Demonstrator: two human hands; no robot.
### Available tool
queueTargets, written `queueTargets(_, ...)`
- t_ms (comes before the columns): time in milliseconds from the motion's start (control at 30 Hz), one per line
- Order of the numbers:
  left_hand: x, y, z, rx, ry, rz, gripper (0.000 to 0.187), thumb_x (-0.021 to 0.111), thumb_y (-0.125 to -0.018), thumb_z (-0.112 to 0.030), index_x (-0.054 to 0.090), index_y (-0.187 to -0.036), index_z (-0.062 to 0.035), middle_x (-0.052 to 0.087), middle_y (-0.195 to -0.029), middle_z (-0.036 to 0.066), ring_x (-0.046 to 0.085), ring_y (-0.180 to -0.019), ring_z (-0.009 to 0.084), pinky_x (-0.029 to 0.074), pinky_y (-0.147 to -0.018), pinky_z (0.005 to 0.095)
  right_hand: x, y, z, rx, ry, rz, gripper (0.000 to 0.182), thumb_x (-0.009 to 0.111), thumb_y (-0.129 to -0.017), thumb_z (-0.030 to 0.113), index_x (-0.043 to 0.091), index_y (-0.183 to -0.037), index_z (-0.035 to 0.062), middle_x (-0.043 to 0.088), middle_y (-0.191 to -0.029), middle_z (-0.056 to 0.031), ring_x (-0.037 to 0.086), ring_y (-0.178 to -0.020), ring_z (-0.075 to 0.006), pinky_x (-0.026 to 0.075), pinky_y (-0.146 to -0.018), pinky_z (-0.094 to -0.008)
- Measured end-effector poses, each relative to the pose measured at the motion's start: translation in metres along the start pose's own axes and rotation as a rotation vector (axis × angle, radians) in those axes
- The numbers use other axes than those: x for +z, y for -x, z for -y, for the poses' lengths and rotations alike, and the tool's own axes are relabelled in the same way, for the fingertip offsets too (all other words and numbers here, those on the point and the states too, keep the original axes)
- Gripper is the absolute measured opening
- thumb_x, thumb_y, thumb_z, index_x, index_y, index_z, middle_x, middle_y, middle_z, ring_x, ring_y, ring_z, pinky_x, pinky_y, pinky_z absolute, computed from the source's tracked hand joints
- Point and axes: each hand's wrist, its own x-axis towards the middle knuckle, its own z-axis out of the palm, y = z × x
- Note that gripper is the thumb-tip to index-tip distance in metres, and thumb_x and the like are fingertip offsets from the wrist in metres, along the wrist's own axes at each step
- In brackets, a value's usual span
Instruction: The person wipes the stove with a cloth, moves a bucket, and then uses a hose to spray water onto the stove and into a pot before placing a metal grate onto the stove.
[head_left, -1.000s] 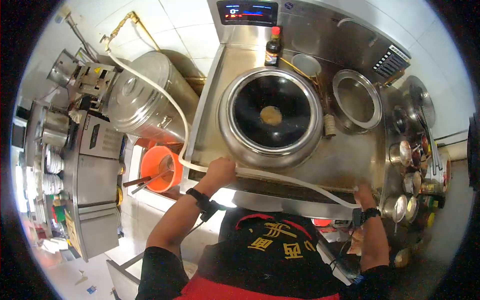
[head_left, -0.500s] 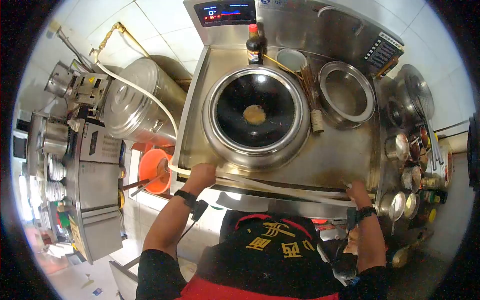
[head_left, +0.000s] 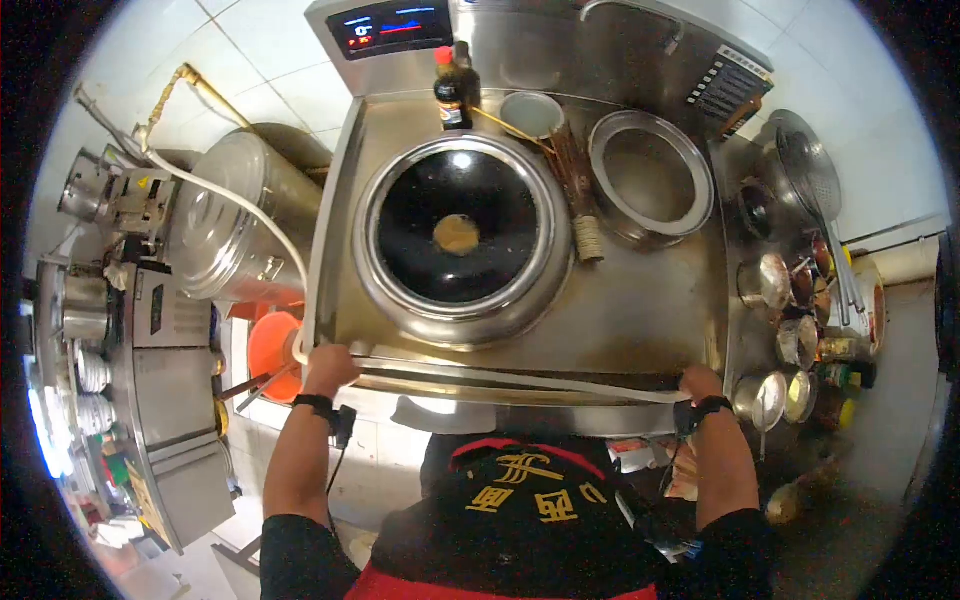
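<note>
A pale hose [head_left: 560, 384] runs along the front edge of the steel stove top [head_left: 640, 310]. My left hand [head_left: 331, 370] is closed at the front left corner, where the hose comes over the edge. At the right end of the hose, my right hand [head_left: 700, 384] is closed round it near the front right corner. Behind my hands sits a large round wok [head_left: 455, 235] with a small patch of brownish liquid at its bottom. A bamboo brush [head_left: 583, 210] lies between the wok and a round steel pot [head_left: 650, 180].
A dark sauce bottle [head_left: 449, 95] and a small bowl [head_left: 532, 115] stand behind the wok. An orange bucket [head_left: 275, 350] and a big lidded steel drum [head_left: 220, 210] are at the left. Several seasoning containers [head_left: 765, 280] and a perforated ladle [head_left: 808, 170] are at the right.
The view has shifted, so the stove and wok appear further left. My left hand now sits closer to the left corner, and my right hand remains near the right corner.
</note>
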Motion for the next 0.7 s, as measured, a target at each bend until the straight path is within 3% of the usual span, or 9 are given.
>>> queueTargets(33, 0.004, -0.003, 0.001, -0.007, -0.009, -0.007, 0.036, 0.060, -0.079, -0.035, 0.074, -0.094, -0.0056, 0.071, -0.100, 0.018, 0.068, -0.096, 0.0333, 0.053, -0.087, 0.0407, 0.000, -0.005, 0.000, 0.100, -0.035, 0.047, 0.026, 0.059, -0.077, 0.023, 0.072, -0.085, 0.0016, 0.068, -0.090, -0.0226, 0.066, -0.089, -0.0383, 0.052, -0.082, -0.0465)
queueTargets(133, 0.012, -0.007, 0.004, 0.025, -0.049, -0.061, 0.039, 0.060, -0.080, -0.038, 0.075, -0.093, -0.0053, 0.071, -0.099, 0.018, 0.067, -0.096, 0.0336, 0.052, -0.087, 0.0400, -0.014, 0.001, 0.000, 0.142, -0.058, 0.125, 0.028, 0.057, -0.078, 0.025, 0.072, -0.085, 0.0021, 0.069, -0.095, -0.0219, 0.066, -0.092, -0.0375, 0.052, -0.083, -0.0460)
queueTargets(200, 0.011, -0.009, 0.002, 0.055, -0.098, -0.045, 0.040, 0.060, -0.080, -0.040, 0.075, -0.092, -0.0058, 0.071, -0.098, 0.018, 0.067, -0.097, 0.0336, 0.052, -0.088, 0.0399, -0.038, 0.008, 0.008, -0.089, 0.151, 0.260, 0.030, 0.055, -0.080, 0.025, 0.071, -0.090, 0.0018, 0.069, -0.098, -0.0212, 0.067, -0.094, -0.0370, 0.053, -0.082, -0.0454)
queueTargets(267, 0.001, -0.004, 0.001, 0.074, -0.158, 0.038, 0.040, 0.060, -0.080, -0.041, 0.075, -0.091, -0.0068, 0.072, -0.097, 0.017, 0.067, -0.098, 0.0338, 0.051, -0.088, 0.0395, -0.032, 0.004, 0.006, 0.126, 0.002, 0.240, 0.031, 0.055, -0.081, 0.024, 0.071, -0.090, 0.0000, 0.069, -0.098, -0.0210, 0.067, -0.092, -0.0368, 0.053, -0.081, -0.0454)
queueTargets(367, -0.018, 0.020, -0.001, 0.079, -0.045, -0.081, 0.046, 0.065, -0.079, -0.046, 0.072, -0.101, -0.0065, 0.071, -0.095, 0.016, 0.066, -0.096, 0.0352, 0.050, -0.088, 0.0422, -0.060, 0.023, 0.015, 0.316, -0.160, 0.186, 0.030, 0.055, -0.081, 0.021, 0.070, -0.088, -0.0036, 0.068, -0.098, -0.0233, 0.068, -0.087, -0.0361, 0.053, -0.079, -0.0446)
queueTargets(467, 0.009, 0.012, 0.021, 0.158, 0.033, -0.188, 0.053, 0.071, -0.075, -0.049, 0.068, -0.105, -0.0051, 0.068, -0.097, 0.020, 0.063, -0.096, 0.0376, 0.050, -0.087, 0.0450, -0.074, 0.028, 0.012, 0.446, -0.387, 0.324, 0.029, 0.056, -0.080, 0.021, 0.069, -0.084, -0.0049, 0.070, -0.088, -0.0224, 0.070, -0.081, -0.0337, 0.054, -0.075, -0.0436)
queueTargets(533, 0.010, 0.014, 0.021, 0.137, -0.077, -0.201, 0.053, 0.074, -0.075, -0.047, 0.065, -0.105, -0.0046, 0.066, -0.097, 0.021, 0.061, -0.097, 0.0384, 0.049, -0.087, 0.0458, -0.079, 0.037, 0.010, 0.274, -0.235, 0.222, 0.029, 0.056, -0.082, 0.022, 0.069, -0.080, -0.0034, 0.069, -0.078, -0.0205, 0.070, -0.075, -0.0315, 0.055, -0.071, -0.0422)
queueTargets(600, -0.001, 0.031, 0.016, 0.145, 0.058, -0.260, 0.056, 0.078, -0.072, -0.044, 0.062, -0.107, -0.0038, 0.064, -0.095, 0.021, 0.058, -0.098, 0.0385, 0.048, -0.088, 0.0466, -0.068, 0.041, 0.001, 0.201, -0.183, 0.138, 0.030, 0.056, -0.083, 0.024, 0.069, -0.076, -0.0021, 0.068, -0.070, -0.0186, 0.070, -0.071, -0.0299, 0.055, -0.069, -0.0412)
queueTargets(700, 0.011, 0.036, 0.015, 0.129, 0.157, -0.340, 0.063, 0.083, -0.067, -0.038, 0.057, -0.113, -0.0034, 0.062, -0.095, 0.020, 0.055, -0.102, 0.0380, 0.046, -0.088, 0.0473, -0.047, 0.042, -0.004, 0.265, -0.256, 0.070, 0.035, 0.057, -0.083, 0.029, 0.068, -0.070, -0.0012, 0.067, -0.065, -0.0174, 0.069, -0.065, -0.0291, 0.055, -0.067, -0.0406)
